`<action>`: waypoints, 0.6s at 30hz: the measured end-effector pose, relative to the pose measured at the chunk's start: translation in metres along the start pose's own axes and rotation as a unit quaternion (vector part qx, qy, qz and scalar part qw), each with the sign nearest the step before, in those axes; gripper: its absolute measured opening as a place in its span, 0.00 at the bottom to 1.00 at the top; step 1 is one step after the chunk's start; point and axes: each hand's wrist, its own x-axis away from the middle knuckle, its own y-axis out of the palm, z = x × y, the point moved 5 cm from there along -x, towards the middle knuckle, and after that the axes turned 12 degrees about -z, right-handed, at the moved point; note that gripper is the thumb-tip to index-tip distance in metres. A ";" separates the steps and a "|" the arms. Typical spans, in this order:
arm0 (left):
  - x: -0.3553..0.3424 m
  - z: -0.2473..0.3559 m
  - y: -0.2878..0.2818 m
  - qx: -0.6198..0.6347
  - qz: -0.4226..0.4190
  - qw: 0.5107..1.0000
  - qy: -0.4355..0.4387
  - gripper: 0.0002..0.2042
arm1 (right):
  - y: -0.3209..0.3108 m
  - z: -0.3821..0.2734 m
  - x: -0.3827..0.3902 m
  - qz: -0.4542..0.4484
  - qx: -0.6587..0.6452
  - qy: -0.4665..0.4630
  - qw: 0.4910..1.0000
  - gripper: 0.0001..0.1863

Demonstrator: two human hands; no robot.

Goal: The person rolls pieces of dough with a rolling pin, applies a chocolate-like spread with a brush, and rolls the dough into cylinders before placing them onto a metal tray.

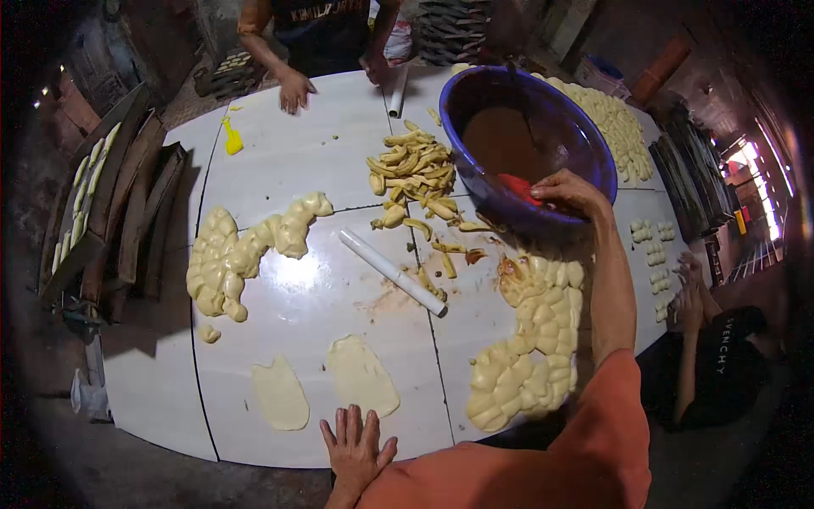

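Dough sheets (363, 377) @ table's (153, 399) near edge, prob for reach; L hand (354, 454) spread, empty, R hand (575, 193) gripping red tool (518, 188).

The person's left hand (354, 448) lies palm down near the lower edge, fingers spread and pointing forward, thumb angled out to the right. The right forearm (614, 288) stretches far forward, its right hand (572, 192) turned leftward with fingers curled in a grip.
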 end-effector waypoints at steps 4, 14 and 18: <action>0.000 0.001 0.002 -0.014 0.020 1.000 0.011 0.35 | -0.002 0.001 0.005 -0.003 -0.036 0.009 0.999 0.19; 0.001 0.001 -0.001 0.006 0.040 0.999 0.003 0.35 | 0.019 -0.046 0.034 -0.004 -0.113 0.016 0.993 0.19; 0.000 -0.003 -0.003 0.028 0.057 0.998 -0.002 0.35 | 0.059 -0.077 0.046 0.000 -0.068 -0.046 0.997 0.20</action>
